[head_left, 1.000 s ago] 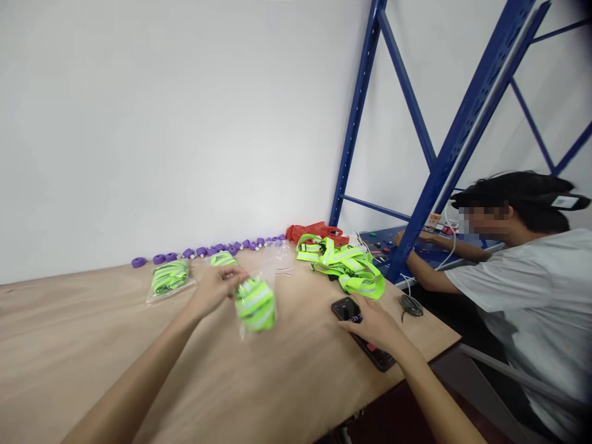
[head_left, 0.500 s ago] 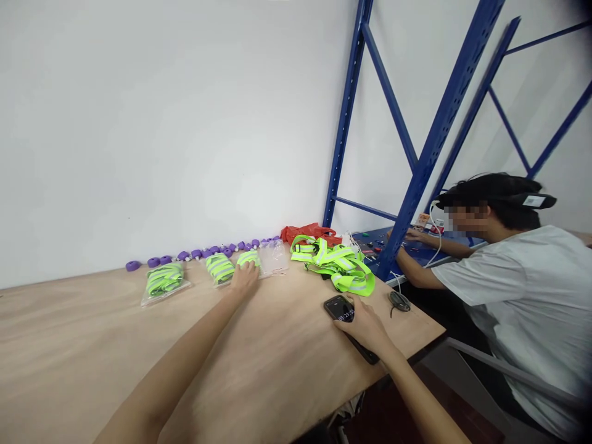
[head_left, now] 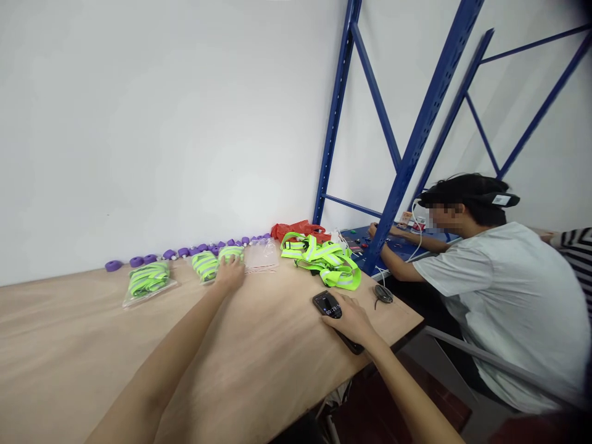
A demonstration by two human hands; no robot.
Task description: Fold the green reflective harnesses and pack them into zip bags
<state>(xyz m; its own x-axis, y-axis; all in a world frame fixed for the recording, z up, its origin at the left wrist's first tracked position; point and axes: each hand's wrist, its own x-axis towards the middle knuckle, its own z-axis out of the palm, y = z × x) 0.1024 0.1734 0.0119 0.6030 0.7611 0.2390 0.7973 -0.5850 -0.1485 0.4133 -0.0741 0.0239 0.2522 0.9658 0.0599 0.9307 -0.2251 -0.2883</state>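
My left hand [head_left: 231, 273] rests on the near end of a bagged yellow-green reflective strap bundle [head_left: 230, 251], fingers slightly spread over it. Beside it on the left lie another strap bundle [head_left: 205, 265] and a clear bag of straps [head_left: 148, 279]. To the right of that hand is a flat clear plastic bag [head_left: 261, 254]. My right hand [head_left: 349, 317] lies over a black phone [head_left: 327, 303] showing running digits, its fingers around the phone's upper part. A loose heap of reflective straps [head_left: 330, 262] sits just beyond the phone.
Purple rolls and pieces [head_left: 136, 261] line the wall. A red bag [head_left: 300, 230] lies behind the straps, and a dark oval object [head_left: 383, 294] near the table's right edge. A blue rack post [head_left: 402, 179] and a seated person [head_left: 490, 265] are at right.
The whole view has shifted, so the scene sits further left, and a striped sleeve shows at the right edge. Both hands keep their places on the bundle and phone.
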